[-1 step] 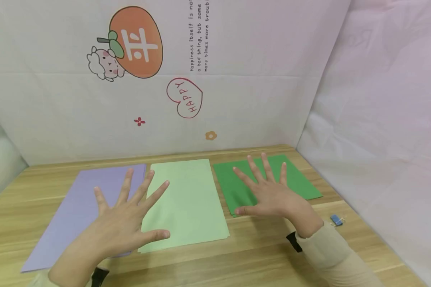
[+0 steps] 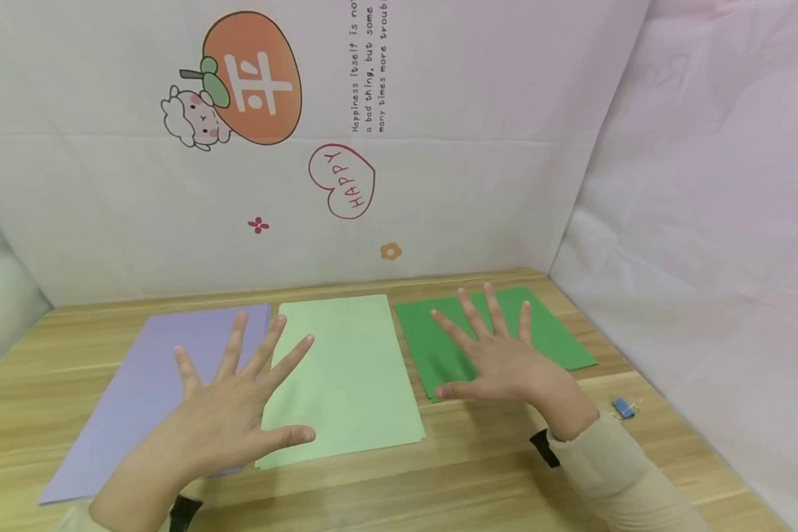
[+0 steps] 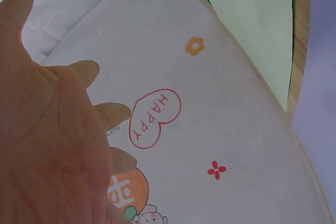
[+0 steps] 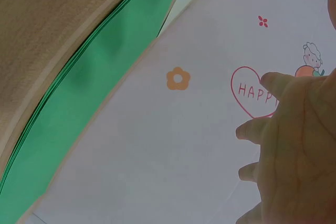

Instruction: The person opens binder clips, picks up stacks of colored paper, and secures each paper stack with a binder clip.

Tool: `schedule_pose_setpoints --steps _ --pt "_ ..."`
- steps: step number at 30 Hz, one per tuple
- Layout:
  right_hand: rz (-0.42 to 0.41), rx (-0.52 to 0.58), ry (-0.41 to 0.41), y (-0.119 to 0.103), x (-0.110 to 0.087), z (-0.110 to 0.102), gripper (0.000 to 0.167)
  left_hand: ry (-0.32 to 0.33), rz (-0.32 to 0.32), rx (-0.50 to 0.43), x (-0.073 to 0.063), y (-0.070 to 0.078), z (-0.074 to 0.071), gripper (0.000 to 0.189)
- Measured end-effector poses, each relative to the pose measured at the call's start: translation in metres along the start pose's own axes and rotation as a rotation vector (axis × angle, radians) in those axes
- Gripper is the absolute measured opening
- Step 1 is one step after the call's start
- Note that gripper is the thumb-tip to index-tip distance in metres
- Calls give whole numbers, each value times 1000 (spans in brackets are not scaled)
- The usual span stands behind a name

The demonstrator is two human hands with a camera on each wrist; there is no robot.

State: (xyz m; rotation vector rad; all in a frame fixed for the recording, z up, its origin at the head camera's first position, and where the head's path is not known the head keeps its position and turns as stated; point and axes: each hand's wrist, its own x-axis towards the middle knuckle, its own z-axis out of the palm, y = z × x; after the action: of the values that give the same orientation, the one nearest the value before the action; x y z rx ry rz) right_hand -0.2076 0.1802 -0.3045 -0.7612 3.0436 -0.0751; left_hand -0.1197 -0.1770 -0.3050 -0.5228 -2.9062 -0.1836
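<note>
Three stacks of coloured paper lie side by side on the wooden table: purple paper (image 2: 140, 384) at the left, pale green paper (image 2: 346, 377) in the middle and dark green paper (image 2: 552, 332) at the right. My left hand (image 2: 222, 417), fingers spread wide and palm down, hovers over the purple and pale green paper. Over the near part of the dark green paper is my right hand (image 2: 505, 366), its fingers likewise spread. Both hands hold nothing. In the wrist views, the left palm (image 3: 58, 145) and right palm (image 4: 299, 150) show bare.
A small blue binder clip (image 2: 623, 407) lies on the table (image 2: 346, 491) near its right edge. Behind the paper rises a white cloth backdrop (image 2: 479, 148) with printed cartoons and words. Another white cloth wall (image 2: 718, 244) stands along the right side.
</note>
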Motion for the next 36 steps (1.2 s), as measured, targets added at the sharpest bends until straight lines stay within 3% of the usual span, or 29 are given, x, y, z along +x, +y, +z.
schedule_pose_setpoints --steps 9,16,27,36 --pt "-6 20 12 4 -5 -7 104 -22 18 -22 0 3 2 98" --pt "50 37 0 16 -7 -19 105 3 69 -25 5 6 6 95" --pt "122 62 49 46 -24 -42 102 -59 220 -46 44 18 3 89" --pt "206 154 26 79 -39 -58 102 -194 256 -126 83 38 5 83"
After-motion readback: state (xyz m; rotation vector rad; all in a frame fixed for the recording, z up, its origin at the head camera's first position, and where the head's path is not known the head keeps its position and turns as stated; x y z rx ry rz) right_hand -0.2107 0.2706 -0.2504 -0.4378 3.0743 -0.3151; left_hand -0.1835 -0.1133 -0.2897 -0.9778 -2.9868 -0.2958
